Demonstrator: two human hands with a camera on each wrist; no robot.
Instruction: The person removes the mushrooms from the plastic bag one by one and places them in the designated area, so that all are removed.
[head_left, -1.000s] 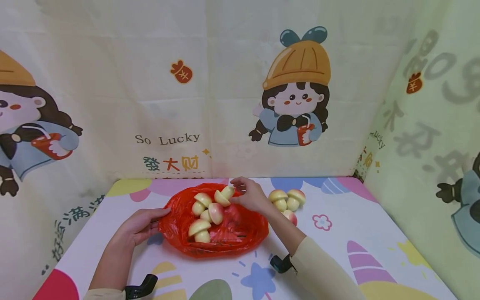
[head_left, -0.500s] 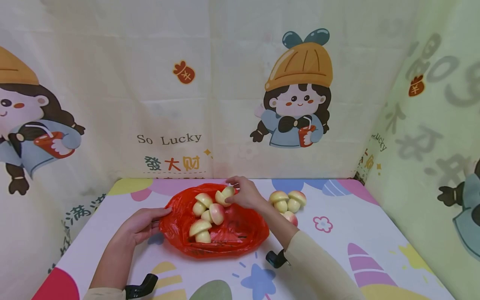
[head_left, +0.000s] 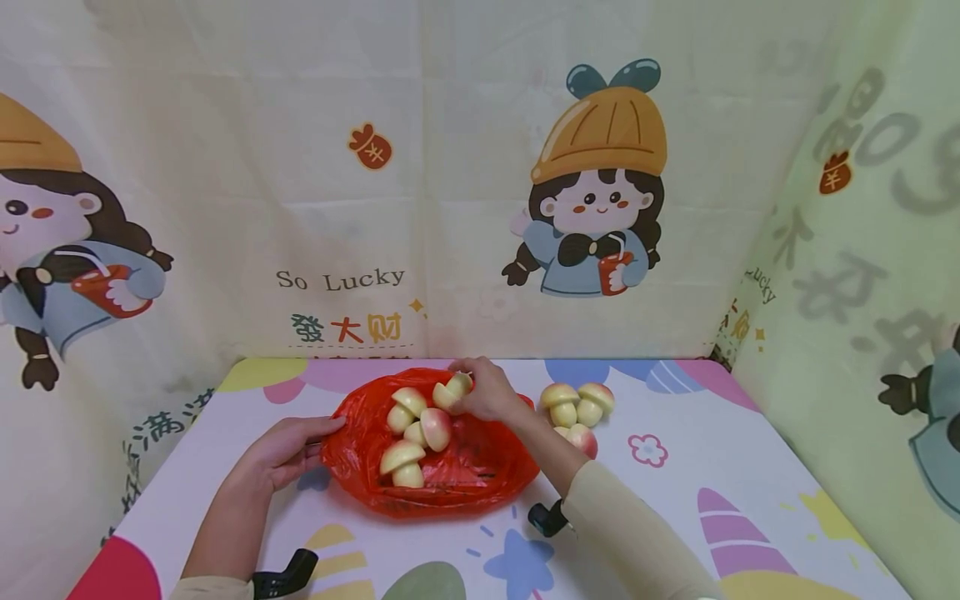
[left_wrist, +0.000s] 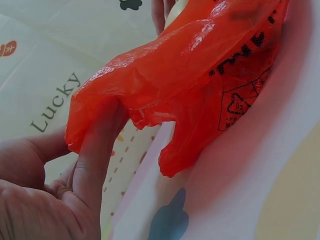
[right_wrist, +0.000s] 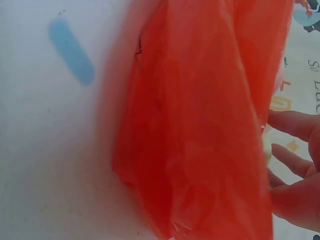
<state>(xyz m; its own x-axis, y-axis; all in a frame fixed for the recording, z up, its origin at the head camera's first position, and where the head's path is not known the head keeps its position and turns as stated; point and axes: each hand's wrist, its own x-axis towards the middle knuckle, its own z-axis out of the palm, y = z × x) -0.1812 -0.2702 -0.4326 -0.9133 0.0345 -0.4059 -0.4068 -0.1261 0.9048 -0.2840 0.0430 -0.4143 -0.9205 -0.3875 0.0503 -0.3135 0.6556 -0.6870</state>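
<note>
– Cream cloth backdrop [head_left: 465, 208], printed with cartoon girls [head_left: 597, 200], hangs behind a pastel-patterned table [head_left: 675, 417]. In the head view, where's the bag?

– Lower half, left of centre: a red plastic bag [head_left: 450, 502], mouth spread wide. Three toy mushrooms [head_left: 408, 400] lie inside; three loose mushrooms [head_left: 596, 396] are on the table to its right.

– And the hands?

– At lower left, the left hand [head_left: 288, 450] pinches the bag's left edge. At the bag's upper right, the right hand [head_left: 486, 392] pinches a fourth mushroom [head_left: 452, 390].

– Left wrist view?

– Left of centre, a finger shows through the thin red plastic, thumb opposite.

– Right wrist view?

– Plastic fills the middle; fingers enter from the right edge around a sliver of mushroom, mostly hidden.

– Which step is this?

– Probably handling one mushroom at the bag's mouth; whether inward or outward, I can't tell. Next calls for a steady left hand while the right guides its mushroom clear of the plastic.
</note>
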